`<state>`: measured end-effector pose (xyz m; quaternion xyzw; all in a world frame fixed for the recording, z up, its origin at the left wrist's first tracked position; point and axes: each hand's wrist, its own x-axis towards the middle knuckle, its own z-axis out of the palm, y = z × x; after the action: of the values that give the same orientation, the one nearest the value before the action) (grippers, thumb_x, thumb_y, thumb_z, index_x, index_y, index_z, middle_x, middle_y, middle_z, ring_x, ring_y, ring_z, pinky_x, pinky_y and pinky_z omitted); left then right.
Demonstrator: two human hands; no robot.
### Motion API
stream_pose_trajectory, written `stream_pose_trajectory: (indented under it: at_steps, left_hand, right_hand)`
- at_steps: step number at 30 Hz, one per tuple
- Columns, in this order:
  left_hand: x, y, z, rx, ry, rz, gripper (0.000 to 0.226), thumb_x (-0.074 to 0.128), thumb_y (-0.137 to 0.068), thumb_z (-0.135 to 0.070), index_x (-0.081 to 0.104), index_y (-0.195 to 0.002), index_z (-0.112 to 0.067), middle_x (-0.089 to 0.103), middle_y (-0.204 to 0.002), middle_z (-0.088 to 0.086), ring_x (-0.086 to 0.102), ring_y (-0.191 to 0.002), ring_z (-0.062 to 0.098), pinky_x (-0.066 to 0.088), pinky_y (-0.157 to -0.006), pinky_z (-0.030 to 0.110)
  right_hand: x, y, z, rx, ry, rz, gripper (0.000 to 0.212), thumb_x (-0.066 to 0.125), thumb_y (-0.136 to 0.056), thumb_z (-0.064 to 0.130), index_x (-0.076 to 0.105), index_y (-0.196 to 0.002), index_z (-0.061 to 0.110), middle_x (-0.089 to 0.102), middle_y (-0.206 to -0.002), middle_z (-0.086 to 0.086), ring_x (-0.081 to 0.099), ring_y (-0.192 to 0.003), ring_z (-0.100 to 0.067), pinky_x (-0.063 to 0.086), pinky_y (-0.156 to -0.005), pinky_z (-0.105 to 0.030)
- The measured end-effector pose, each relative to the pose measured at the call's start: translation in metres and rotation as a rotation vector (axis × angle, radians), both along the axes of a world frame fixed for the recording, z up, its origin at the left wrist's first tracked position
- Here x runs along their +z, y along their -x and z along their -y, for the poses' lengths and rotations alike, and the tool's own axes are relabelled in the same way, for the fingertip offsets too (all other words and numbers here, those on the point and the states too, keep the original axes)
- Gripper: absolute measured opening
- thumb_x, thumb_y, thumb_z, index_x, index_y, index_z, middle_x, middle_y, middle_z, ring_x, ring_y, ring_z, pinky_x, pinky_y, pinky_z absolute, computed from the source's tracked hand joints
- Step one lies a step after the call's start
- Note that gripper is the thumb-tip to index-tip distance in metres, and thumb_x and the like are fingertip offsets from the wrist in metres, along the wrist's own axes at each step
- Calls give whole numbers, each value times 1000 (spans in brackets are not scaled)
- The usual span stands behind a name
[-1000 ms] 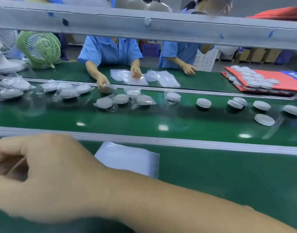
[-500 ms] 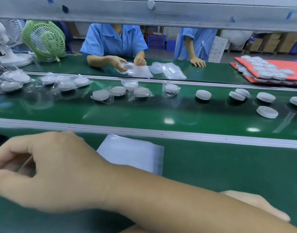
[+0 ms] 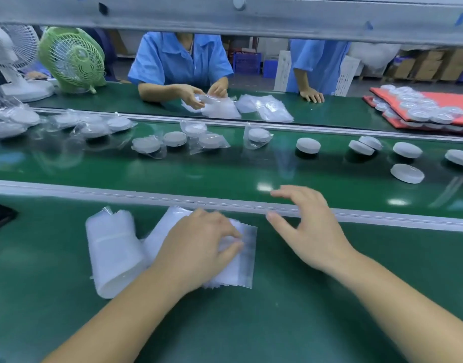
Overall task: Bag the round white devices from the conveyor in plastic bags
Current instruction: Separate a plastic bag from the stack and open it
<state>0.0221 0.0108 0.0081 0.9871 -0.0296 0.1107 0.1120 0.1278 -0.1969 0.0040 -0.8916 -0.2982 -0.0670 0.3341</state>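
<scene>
Roughly 6 bare devices on belt; L hand pinching bag stack, R hand open.

desk: dark green | conveyor belt: glossy green | round devices: white | plastic bags: clear to milky white | fan: light green | second fan: white | trays: red | workers' shirts: light blue | rails: pale grey

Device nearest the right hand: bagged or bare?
Bare. The round white device sits on the conveyor belt with no plastic around it.
</scene>
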Motion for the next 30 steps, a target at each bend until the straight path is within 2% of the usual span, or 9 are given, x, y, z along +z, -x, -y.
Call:
stream_pose_trajectory:
  at_steps: [1,3,5,11,14,19,21,25,30]
  left_hand:
    - [-13,10,-5,3,58,-59,33,49,-92,-65,72,-108,-47,63,-115,-27,48,-109,6,43,-95,30]
    - [-32,9,-4,23,12,-66,33,47,-93,-67,70,-112,-53,59,-124,-29,44,-119,4,38,-98,30]
    - [-24,1,7,38,-19,-27,31,46,-95,-64,70,-112,-54,60,-126,-28,45,-121,6,39,-95,31]
    - [-33,16,15,96,10,95,22,58,-87,-50,79,-88,-44,70,-106,-24,61,-104,11,50,-81,34]
    - [-36,21,13,82,23,163,17,64,-81,-46,79,-82,-41,72,-100,-23,66,-94,12,54,-74,33]
    - [-41,28,12,47,-42,174,24,57,-85,-51,79,-90,-43,73,-99,-21,68,-94,13,55,-71,34]
    - [-44,29,10,48,-57,172,29,50,-88,-55,78,-90,-45,72,-104,-21,67,-97,13,55,-74,35]
    - [-44,32,7,48,-41,181,20,61,-86,-52,78,-91,-44,70,-118,-19,68,-99,13,55,-78,36]
    - [-44,38,6,24,-34,181,27,51,-90,-49,74,-102,-40,69,-105,-25,64,-98,9,52,-80,34]
  right_hand:
    - [-14,-3,11,-56,96,-36,46,59,-93,57,56,-136,43,47,-151,16,25,-148,-6,29,-122,-40]
    - [-34,-6,17,-95,143,-80,61,46,-91,73,48,-144,44,34,-162,14,8,-155,-5,24,-125,-42]
    - [-45,-11,14,-95,113,-48,66,37,-89,79,47,-144,44,33,-164,14,5,-156,-4,25,-125,-42]
    - [-47,-8,15,-26,247,-24,70,39,-84,80,42,-147,48,24,-167,16,-4,-156,-3,9,-126,-31]
    - [-44,-2,12,-14,259,-24,71,38,-84,80,43,-146,47,26,-167,16,-3,-157,-4,9,-128,-32]
    - [-46,5,10,-23,227,-20,69,38,-82,78,52,-141,44,35,-162,17,5,-156,-5,12,-128,-31]
    - [-47,7,9,-35,211,-21,66,39,-82,77,56,-136,44,39,-160,18,8,-156,-5,13,-127,-30]
    - [-49,6,7,-67,178,-30,56,45,-84,72,62,-129,43,44,-154,22,13,-153,-3,14,-124,-25]
    - [-54,7,6,-85,161,-45,46,53,-87,66,64,-125,43,47,-151,23,18,-152,-3,19,-123,-25]
